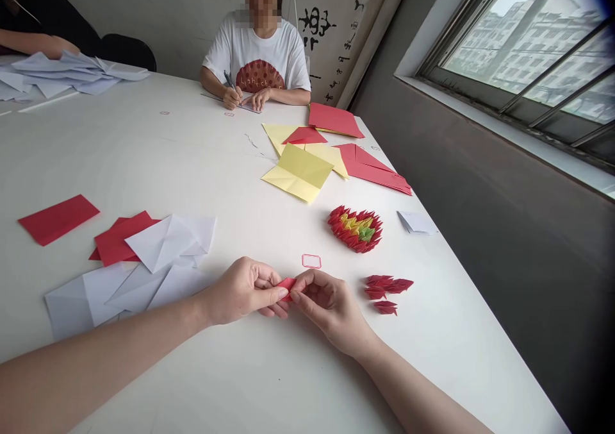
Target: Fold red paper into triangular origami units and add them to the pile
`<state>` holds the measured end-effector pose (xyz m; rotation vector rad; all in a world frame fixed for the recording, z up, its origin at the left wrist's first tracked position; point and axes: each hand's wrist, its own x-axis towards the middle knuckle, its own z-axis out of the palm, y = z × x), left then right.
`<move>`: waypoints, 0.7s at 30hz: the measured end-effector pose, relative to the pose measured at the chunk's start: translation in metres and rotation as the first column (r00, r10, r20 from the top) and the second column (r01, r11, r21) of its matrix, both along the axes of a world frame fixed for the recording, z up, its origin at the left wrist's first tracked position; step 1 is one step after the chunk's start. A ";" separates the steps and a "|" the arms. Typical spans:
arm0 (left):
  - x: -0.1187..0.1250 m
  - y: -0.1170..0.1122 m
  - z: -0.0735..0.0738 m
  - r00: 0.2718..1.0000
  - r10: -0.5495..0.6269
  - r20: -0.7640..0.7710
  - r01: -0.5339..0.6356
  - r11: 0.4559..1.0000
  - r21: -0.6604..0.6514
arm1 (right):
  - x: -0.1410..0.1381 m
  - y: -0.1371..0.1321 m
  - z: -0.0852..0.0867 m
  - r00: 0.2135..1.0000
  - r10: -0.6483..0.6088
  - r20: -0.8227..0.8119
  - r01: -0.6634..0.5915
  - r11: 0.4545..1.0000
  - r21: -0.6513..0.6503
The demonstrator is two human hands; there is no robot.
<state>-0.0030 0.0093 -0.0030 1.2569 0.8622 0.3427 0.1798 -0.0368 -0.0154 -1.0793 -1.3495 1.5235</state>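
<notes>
A small folded piece of red paper [287, 285] is pinched between my two hands, above the white table [269, 376]. My left hand [247, 291] grips its left side with the thumb on top. On its right side, my right hand [331, 299] pinches it between thumb and forefinger. Most of the paper is covered by my fingers. Just right of my right hand lie several small folded red paper pieces [384, 286]. Beyond them sits a cluster of folded red, yellow and green paper pieces [356, 230] fitted together.
Left of my hands are white paper sheets [168, 245] and red paper sheets [58, 219]. Farther off lie yellow paper [300, 171] and a red paper stack [335, 120]. A person [259, 56] writes across the table. A folded white paper [416, 222] lies near the right edge.
</notes>
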 end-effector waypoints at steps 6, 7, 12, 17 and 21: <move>0.001 0.001 0.000 1.000 0.013 -0.009 -0.013 1.000 0.004 | 0.002 0.002 -0.005 0.992 -0.036 -0.123 0.030 0.998 -0.048; 0.001 0.001 0.001 1.000 0.015 -0.012 -0.015 1.000 0.002 | 0.002 0.002 -0.005 0.992 -0.039 -0.123 0.032 0.998 -0.058; 0.002 0.001 0.003 1.000 0.016 -0.021 -0.016 1.000 0.001 | 0.001 0.002 -0.004 0.990 -0.046 -0.132 0.035 0.996 -0.087; 0.001 0.000 0.001 1.000 0.009 -0.013 -0.009 1.000 0.008 | -0.001 0.001 -0.001 0.992 -0.062 -0.113 0.053 0.995 -0.082; 0.000 0.000 -0.001 1.000 0.000 -0.014 0.001 1.000 0.020 | -0.002 0.000 0.000 0.993 -0.088 -0.081 0.082 0.994 -0.071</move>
